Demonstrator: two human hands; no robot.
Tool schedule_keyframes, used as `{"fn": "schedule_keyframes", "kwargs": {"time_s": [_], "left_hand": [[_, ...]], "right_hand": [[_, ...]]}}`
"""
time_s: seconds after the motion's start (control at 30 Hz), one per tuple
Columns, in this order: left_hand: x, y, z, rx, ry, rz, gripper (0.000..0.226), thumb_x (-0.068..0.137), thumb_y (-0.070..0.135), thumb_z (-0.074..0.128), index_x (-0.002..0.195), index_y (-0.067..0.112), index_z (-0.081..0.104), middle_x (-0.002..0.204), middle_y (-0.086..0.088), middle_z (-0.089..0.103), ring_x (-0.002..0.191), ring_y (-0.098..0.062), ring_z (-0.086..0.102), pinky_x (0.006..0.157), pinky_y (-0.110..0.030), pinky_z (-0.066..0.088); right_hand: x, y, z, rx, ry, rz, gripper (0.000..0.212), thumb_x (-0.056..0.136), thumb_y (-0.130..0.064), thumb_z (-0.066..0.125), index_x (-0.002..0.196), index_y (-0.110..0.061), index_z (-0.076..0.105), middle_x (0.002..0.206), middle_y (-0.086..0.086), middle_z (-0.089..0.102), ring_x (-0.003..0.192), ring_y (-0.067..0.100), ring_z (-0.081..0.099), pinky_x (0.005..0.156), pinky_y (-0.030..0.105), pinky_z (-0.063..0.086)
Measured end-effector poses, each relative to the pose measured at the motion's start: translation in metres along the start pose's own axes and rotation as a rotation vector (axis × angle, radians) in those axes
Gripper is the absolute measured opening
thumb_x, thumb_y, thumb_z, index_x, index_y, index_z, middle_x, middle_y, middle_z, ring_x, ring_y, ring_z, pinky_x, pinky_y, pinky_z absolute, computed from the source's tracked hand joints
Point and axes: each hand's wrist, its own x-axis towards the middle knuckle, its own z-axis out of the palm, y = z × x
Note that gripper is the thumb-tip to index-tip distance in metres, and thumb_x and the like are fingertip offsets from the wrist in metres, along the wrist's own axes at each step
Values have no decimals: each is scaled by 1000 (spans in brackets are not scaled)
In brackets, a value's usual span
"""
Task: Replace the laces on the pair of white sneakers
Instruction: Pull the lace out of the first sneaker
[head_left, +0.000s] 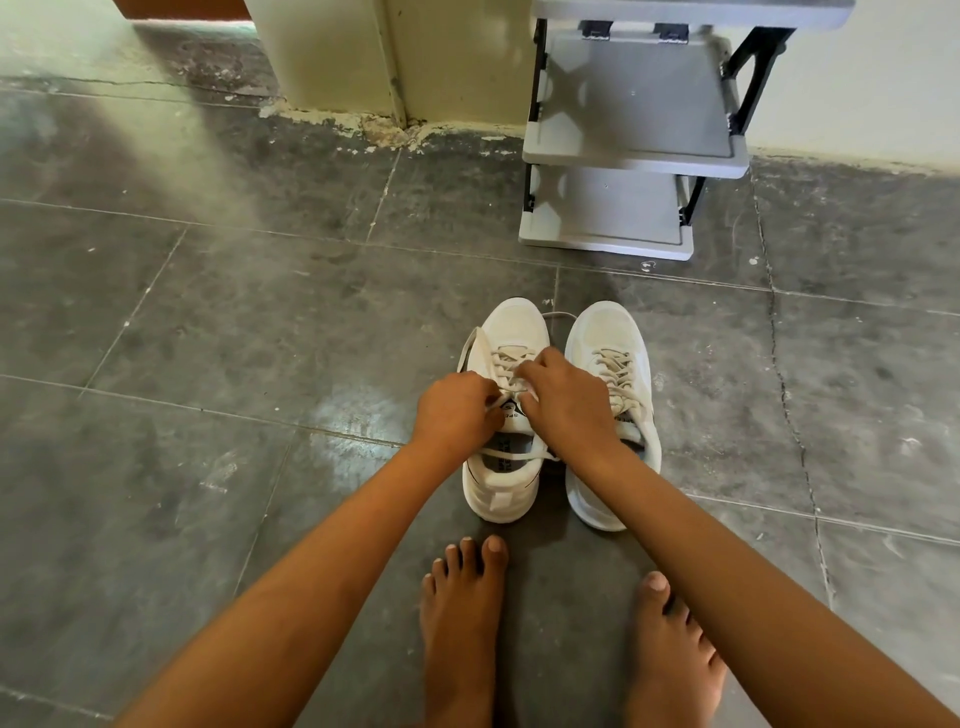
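Left hand (457, 410) and right hand (569, 402) are both pinching the lace (506, 359) on the left sneaker (511, 323), its toe pointing to 12 o'clock.

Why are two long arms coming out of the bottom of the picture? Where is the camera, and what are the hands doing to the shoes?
There is no robot here, just a person. The camera sits on the person's head and looks forward and down, so you see their own arms reaching out in front. On the grey tiled floor stand two white sneakers side by side, toes pointing away. The left hand and the right hand are both at one sneaker, the one on the left of the picture, and they pinch its lace, which trails loose beside the shoe. The other sneaker is laced, and no hand holds it. Near the bottom are the person's bare feet. Behind the shoes a grey shelf rack stands by the wall.
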Motion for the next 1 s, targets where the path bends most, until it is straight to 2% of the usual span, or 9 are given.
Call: {"fn": "schedule_keyframes", "kwargs": {"time_s": [0.07, 0.17, 0.23, 0.33, 0.43, 0.6, 0.73, 0.87, 1.0], "left_hand": [[-1, -1, -1, -9, -3, 2, 22, 88, 31, 56, 100, 19, 70, 90, -6, 67, 82, -25, 61, 61, -30, 43], [-2, 0, -1, -8, -6, 13, 22, 88, 29, 56, 101, 18, 70, 89, -6, 66, 81, -26, 61, 60, -29, 42], [-2, 1, 0, -9, -2, 15, 22, 86, 28, 56, 101, 17, 70, 89, -6, 66, 80, -25, 60, 60, -28, 42], [-2, -1, -1, -38, 10, 0, 22, 86, 29, 57, 100, 16, 68, 92, -5, 68, 81, -25, 61, 60, -28, 42], [-1, -3, -1, -108, 22, -37, 25, 86, 33, 58, 105, 19, 65, 99, -2, 69, 87, -24, 62, 67, -31, 49], [3, -11, -6, -292, -14, -129, 22, 83, 22, 60, 104, 16, 65, 99, -4, 67, 92, -25, 62, 74, -29, 48], [5, -20, -10, -610, -71, -282, 23, 80, 6, 59, 102, 8, 64, 96, -12, 67, 92, -29, 64, 81, -43, 55], [3, -15, -11, -469, -69, -163, 38, 83, 10, 57, 120, 19, 57, 90, -2, 59, 86, -24, 61, 78, -37, 55], [3, -3, -7, -110, -24, -1, 41, 88, 19, 52, 128, 29, 52, 113, -6, 57, 101, -27, 58, 80, -36, 51]], "right_hand": [[8, -1, -1, 31, -35, 8, 22, 93, -23, 51, 110, -14, 63, 114, 6, 52, 91, 25, 58, 73, 34, 45], [27, -12, -16, 566, -28, 108, 12, 88, -20, 62, 93, -11, 67, 100, 5, 59, 81, 13, 56, 73, 26, 43], [42, -17, -31, 768, 119, 125, 12, 86, -18, 64, 95, -10, 68, 96, 6, 63, 73, 4, 53, 69, 17, 43], [48, -7, -39, 534, 53, 149, 55, 85, -27, 65, 135, -15, 46, 124, 9, 52, 102, 17, 56, 93, 32, 46], [26, 6, -21, 305, -165, 189, 85, 80, -34, 69, 147, -13, 21, 139, 15, 37, 124, 30, 45, 98, 38, 40], [3, 16, -5, 454, -23, 210, 63, 81, -19, 63, 137, -13, 34, 123, 13, 50, 103, 30, 56, 88, 42, 47], [-1, 16, -6, 437, 11, 146, 46, 82, -12, 58, 125, -12, 40, 115, 11, 53, 89, 25, 57, 79, 42, 50], [-7, 10, 1, 277, -82, 76, 45, 94, -15, 45, 137, -10, 35, 133, 15, 46, 109, 30, 53, 90, 38, 43], [-26, -4, 19, 250, -221, 92, 65, 95, -15, 44, 148, -4, 8, 155, 17, 11, 138, 33, 25, 110, 35, 25]]}}
